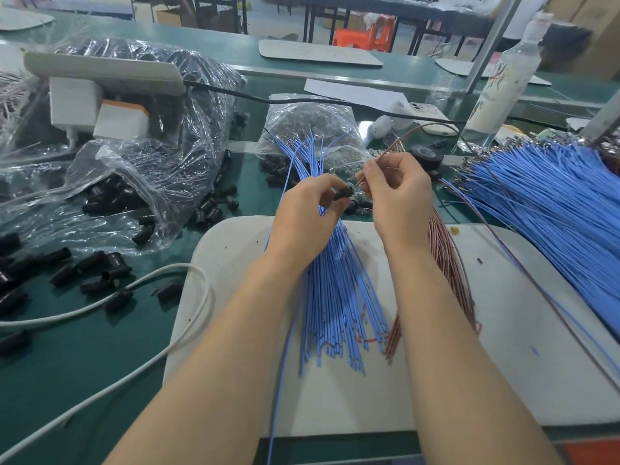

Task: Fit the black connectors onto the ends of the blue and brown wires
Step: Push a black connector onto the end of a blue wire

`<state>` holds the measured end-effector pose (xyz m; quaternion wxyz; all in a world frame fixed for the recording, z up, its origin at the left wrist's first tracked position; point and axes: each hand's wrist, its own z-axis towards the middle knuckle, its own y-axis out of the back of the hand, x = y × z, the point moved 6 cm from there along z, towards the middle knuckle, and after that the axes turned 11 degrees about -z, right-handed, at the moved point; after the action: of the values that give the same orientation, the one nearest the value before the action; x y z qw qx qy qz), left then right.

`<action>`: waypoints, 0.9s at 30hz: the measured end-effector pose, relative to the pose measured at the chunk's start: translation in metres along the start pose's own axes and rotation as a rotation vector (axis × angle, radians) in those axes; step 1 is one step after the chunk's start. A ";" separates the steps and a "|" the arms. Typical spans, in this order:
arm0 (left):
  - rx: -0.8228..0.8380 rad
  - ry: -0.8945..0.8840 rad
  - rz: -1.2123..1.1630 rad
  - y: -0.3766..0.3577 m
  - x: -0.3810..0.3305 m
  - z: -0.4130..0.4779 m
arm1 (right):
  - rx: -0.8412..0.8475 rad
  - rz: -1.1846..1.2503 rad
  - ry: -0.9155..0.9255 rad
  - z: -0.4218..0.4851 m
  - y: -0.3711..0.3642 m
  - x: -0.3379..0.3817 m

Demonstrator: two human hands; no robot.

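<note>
Across the mat [503, 347], nearest: blue wires [335, 297] fanned at its middle, brown wires [449, 260] toward its right, none visibly capped. Over the mat's far edge: pinching one connector [345, 193] in the left hand [302, 219], pinching a brown wire [397, 141] in the right hand [399, 196], tip close, apparently not yet seated. Left of the mat, loose connectors [100, 273]; right, a bigger blue bundle [553, 203]. Judged barely begun, nearly all left.

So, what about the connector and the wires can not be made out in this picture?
Head view, black connector: mostly covered by the left hand; its openings are hidden.
Head view, brown wire tip: too small, partly behind the right hand; whether it is inside the connector is unclear.
Head view, blue wire pile: cut off by the right edge.
</note>
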<state>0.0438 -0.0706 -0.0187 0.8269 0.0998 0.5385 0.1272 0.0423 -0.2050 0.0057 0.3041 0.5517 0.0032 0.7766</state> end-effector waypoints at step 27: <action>-0.034 -0.021 -0.004 0.002 0.002 0.001 | 0.160 -0.100 -0.059 0.000 -0.011 -0.004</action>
<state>0.0451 -0.0676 -0.0194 0.8344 0.0860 0.5278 0.1335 0.0483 -0.1981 -0.0018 0.2973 0.5960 0.0839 0.7412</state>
